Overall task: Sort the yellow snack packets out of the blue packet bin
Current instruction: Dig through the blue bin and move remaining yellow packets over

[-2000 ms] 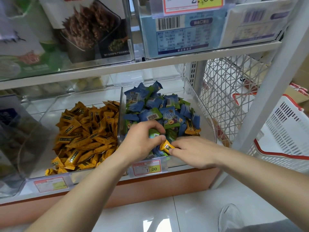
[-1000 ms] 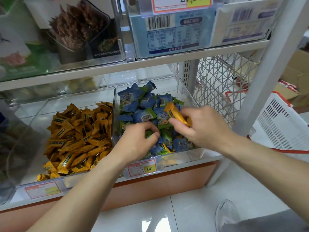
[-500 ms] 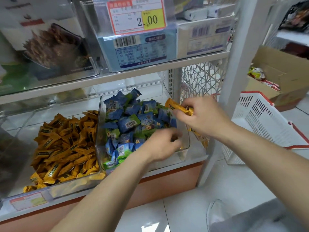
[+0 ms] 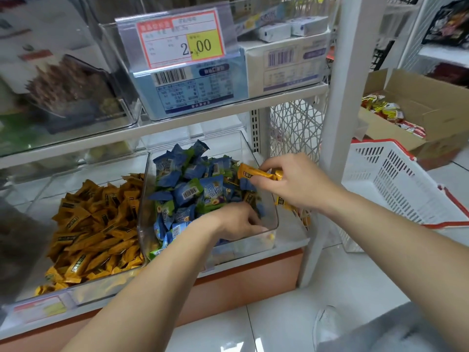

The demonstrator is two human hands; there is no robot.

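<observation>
Removal step: a yellow packet [image 4: 256, 172] is pinched by the right hand [image 4: 297, 184] over the right rim of the blue packet bin [image 4: 277, 214], the grip of the left hand [image 4: 236, 222] inside that bin cannot be told, and release outside the bin is judged next.

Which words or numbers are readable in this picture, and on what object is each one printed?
"2.00": on the price tag above the upper shelf.
Too small or blurred to read: the rest of that tag, the barcode label below it, the lower price tag, the blue packets, and the yellow packet in the right hand.
</observation>
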